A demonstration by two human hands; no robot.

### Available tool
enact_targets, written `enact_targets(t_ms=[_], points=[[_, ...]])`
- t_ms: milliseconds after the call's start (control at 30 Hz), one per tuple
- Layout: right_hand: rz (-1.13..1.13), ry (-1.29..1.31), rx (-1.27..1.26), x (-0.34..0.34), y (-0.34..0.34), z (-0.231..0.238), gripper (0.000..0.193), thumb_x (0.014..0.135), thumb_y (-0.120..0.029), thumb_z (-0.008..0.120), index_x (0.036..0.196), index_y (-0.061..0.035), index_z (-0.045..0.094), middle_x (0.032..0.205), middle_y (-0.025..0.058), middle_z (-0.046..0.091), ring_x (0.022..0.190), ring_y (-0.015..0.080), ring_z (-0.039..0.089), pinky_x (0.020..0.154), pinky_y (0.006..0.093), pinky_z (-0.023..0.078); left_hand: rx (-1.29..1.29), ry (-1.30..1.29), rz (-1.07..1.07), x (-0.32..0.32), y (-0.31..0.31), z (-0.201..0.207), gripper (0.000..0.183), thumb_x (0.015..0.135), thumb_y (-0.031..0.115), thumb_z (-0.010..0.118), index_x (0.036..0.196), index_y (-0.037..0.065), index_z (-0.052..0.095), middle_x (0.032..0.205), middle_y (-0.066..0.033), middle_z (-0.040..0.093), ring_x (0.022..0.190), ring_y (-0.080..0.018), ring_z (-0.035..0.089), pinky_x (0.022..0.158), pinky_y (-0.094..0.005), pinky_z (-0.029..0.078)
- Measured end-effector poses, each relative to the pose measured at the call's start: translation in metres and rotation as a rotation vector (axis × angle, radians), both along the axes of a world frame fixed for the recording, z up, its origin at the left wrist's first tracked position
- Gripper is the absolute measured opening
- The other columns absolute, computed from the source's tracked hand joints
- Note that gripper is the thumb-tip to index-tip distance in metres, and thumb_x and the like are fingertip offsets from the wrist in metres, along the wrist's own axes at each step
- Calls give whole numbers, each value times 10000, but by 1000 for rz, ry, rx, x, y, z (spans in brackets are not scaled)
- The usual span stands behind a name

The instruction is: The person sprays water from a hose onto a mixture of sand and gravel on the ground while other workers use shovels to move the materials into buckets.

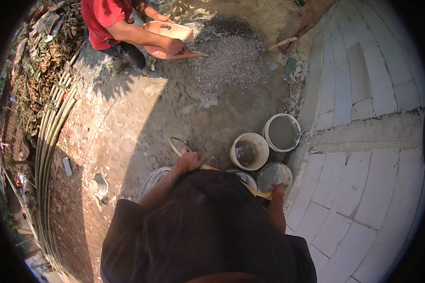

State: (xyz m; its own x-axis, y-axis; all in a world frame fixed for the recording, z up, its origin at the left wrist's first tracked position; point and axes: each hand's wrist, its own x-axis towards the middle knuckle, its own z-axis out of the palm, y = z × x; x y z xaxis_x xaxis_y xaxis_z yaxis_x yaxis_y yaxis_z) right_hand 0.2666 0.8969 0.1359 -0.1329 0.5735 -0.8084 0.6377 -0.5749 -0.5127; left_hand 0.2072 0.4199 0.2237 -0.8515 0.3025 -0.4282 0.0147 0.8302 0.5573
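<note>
A yellow hose (253, 190) runs across the front of my body. My left hand (192, 161) is closed round it, and beyond that hand its free part curls up and away to the left. Farther along, my right hand (277, 189) grips the hose beside a bucket with grey wet contents (273, 164). Just ahead stand a pale bucket (233, 158) with some murky liquid low inside and a fuller bucket (266, 134) of grey liquid. Another bucket (241, 172) is partly hidden by my torso.
A co-worker in a red shirt (111, 19) tips an orange tub (184, 35) by a gravel pile (231, 61). A pale block wall (340, 174) rises at right. Bamboo poles (45, 155) and dry leaves (42, 61) lie left, near a small metal pot (99, 185).
</note>
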Motion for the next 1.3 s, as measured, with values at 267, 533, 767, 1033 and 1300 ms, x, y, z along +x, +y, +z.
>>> enact_targets(t_ms=[267,533,767,1033,1300], points=[[149,33,20,-26,-10,24,370,904,-348,349,774,-27,481,617,61,442,478,164,393,434,312,357,61,16,23,1,-3,20,569,901,474,417,796,-14,690,811,-242,646,822,-408,620,789,-485,448],[640,210,336,-190,-87,131,455,911,-415,378,669,-50,502,518,32,405,400,158,383,376,332,342,41,11,162,10,-23,26,529,900,442,435,789,-11,686,802,-231,645,836,-387,620,817,-438,421],[1110,290,575,-264,-150,155,522,928,-369,394,668,31,608,510,121,512,412,256,526,388,379,402,166,76,236,39,-34,-37,529,888,446,455,800,-19,692,796,-253,641,818,-399,621,774,-463,464],[988,303,531,-265,-157,143,548,927,-371,399,615,38,587,499,117,507,368,247,491,366,381,389,204,61,405,55,-40,-50,553,871,466,473,777,-39,679,801,-256,645,817,-402,625,761,-463,474],[958,361,565,-270,-164,162,524,902,-353,390,618,37,595,525,141,540,397,276,521,391,378,424,113,25,304,40,-38,-8,544,873,456,476,766,-38,676,780,-262,637,804,-404,627,747,-460,480]])
